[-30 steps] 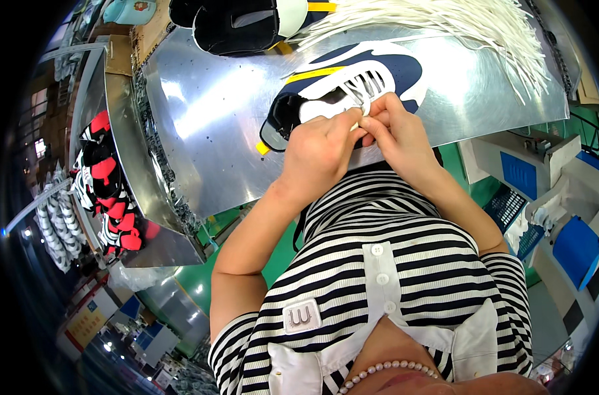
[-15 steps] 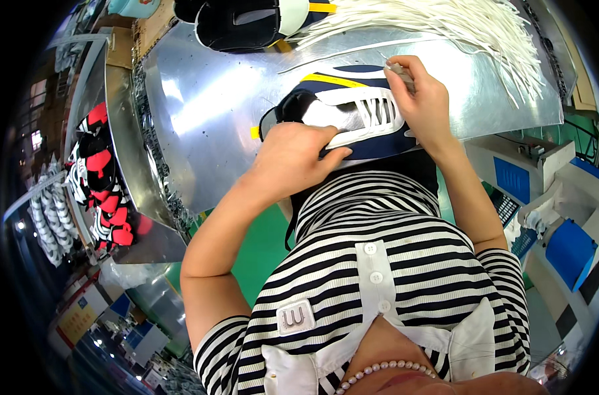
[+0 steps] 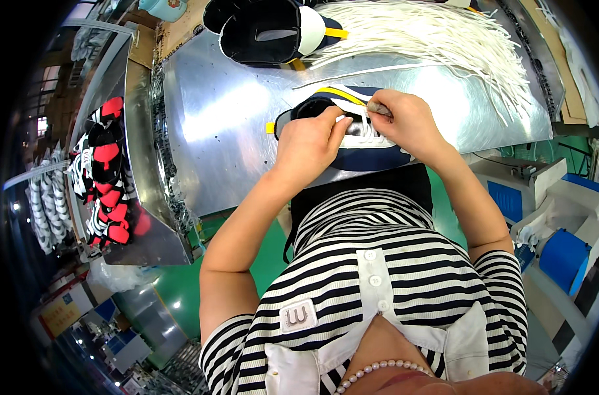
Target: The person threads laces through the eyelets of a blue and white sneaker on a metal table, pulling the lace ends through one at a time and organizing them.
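A navy and white sneaker [image 3: 368, 158] with a yellow stripe lies sideways on the metal table, its dark opening to the left. White laces [image 3: 368, 137] cross over its silver tongue. My left hand [image 3: 310, 141] is closed in a pinch at the near side of the opening, with a small white piece at its fingertips; whether that is lace or shoe edge I cannot tell. Beside it, over the laced part, my right hand [image 3: 408, 122] is closed around a small greyish tool [image 3: 379, 109], mostly hidden by the fingers.
Loose white laces [image 3: 424, 36] are heaped along the table's far side. Another dark shoe [image 3: 263, 33] stands at the far left of the metal table [image 3: 214, 151]. Red, black and white shoes [image 3: 106, 155] are stacked to the left. Grey and blue equipment [image 3: 563, 253] stands at right.
My right hand has come down and left from the sneaker's far toe side to its laces. My left hand has moved from the near side up to the opening, fingers pinched.
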Available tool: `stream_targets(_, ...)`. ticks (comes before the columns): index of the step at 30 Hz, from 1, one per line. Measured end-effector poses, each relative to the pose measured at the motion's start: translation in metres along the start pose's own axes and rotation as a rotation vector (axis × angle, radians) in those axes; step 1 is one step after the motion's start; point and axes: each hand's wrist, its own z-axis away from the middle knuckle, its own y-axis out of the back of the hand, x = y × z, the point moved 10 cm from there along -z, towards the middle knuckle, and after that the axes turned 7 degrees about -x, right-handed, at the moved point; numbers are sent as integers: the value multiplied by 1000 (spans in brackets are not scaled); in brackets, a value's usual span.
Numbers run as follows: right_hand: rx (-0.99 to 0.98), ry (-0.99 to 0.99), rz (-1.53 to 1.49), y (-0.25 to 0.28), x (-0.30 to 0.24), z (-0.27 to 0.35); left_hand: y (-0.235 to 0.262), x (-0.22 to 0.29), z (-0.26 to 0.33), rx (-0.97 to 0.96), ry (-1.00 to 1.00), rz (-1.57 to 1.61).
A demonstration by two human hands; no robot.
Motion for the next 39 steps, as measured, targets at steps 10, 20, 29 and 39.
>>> stream_targets(10,5,-169,-595,-4,35,20,22,11,4,177,-246,-37)
stream_targets(20,79,-304,-938,-26,48,13,-56,-63,117,393,457,1418)
stream_targets(29,157,22,-90,-24,-19,-30,138,-89,105,555,306,1116)
stream_targets(39,-106,129,234,-72,-29,-61,188,-347,-47,560,504,-525)
